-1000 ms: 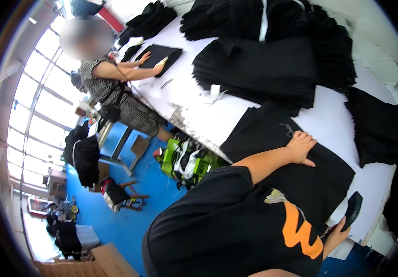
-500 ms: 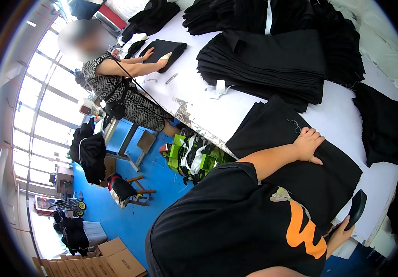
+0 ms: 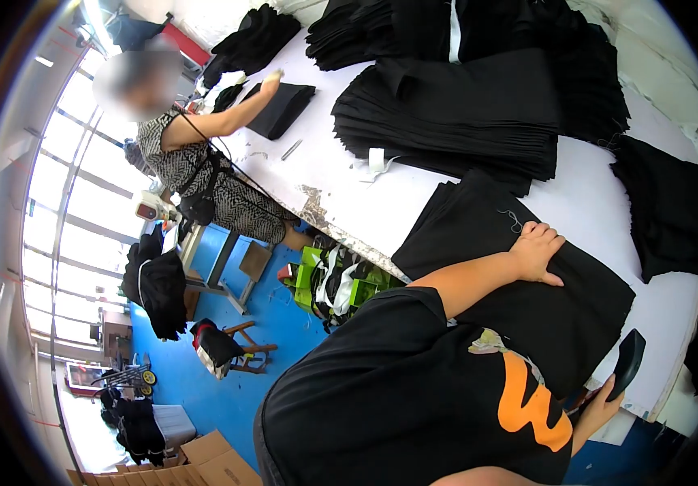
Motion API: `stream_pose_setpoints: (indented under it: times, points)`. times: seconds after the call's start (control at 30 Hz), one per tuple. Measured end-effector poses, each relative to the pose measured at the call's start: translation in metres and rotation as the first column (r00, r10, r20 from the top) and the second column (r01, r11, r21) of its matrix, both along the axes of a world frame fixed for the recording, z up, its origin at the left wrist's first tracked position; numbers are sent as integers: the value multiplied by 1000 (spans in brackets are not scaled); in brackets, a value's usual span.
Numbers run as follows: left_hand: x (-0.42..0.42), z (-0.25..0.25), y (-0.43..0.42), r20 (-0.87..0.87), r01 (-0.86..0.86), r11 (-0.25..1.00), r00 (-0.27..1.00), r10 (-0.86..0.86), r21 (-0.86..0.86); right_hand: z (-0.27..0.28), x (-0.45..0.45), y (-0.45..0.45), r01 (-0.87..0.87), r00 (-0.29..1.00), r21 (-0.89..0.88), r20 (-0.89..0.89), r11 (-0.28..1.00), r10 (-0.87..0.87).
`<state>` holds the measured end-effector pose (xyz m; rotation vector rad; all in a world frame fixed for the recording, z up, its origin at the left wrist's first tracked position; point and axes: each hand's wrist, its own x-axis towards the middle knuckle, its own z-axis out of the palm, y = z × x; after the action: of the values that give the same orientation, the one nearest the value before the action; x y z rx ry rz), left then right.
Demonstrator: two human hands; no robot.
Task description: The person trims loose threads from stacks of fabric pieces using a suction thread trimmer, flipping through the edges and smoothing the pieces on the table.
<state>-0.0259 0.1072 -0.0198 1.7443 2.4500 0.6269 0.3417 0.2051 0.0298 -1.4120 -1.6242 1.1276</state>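
My left hand (image 3: pixel 537 253) lies flat on a stack of black cloth (image 3: pixel 559 316), its fingers stretched and the thumb apart. A small tangle of pale thread rests on the cloth beside the fingertips. Lower right, my right hand (image 3: pixel 600 411) is closed round a dark, curved, smooth object (image 3: pixel 627 364), which stands up at the table's edge near the cloth's corner. The rest of that object is hidden behind my fingers and shirt.
Thick black cloth stacks (image 3: pixel 454 113) lie farther back on the white table (image 3: pixel 284 174), another pile (image 3: pixel 669 211) at right. A co-worker (image 3: pixel 195 162) stands upper left by a folded black cloth (image 3: pixel 281 109). Below the table edge is a green bag (image 3: pixel 337 279); a stool (image 3: pixel 247 348) stands left.
The co-worker has lifted a hand off the folded black cloth. The view has shifted slightly. Both my hands keep their places, one on the cloth, one round the dark object.
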Motion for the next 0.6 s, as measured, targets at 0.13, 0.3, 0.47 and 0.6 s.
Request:
stream_pose_setpoints:
  times: [0.13,0.3,0.47,0.6]
  points:
    - [-3,3,6,23,18,1000,1000,-17,-25,-3,4,0,15,1000,40,12,999,-15]
    - [-11,-8,18,-12,43,999,999,-43,-7,2,5,-5,29,1000,19,-2,999,-29]
    - [-17,59,22,258,-56,996,965,37,69,14,15,-10,5,984,184,174,983,-37]
    - [-32,141,20,180,-125,821,983,27,558,71,-7,-28,68,989,6,128,998,-68]
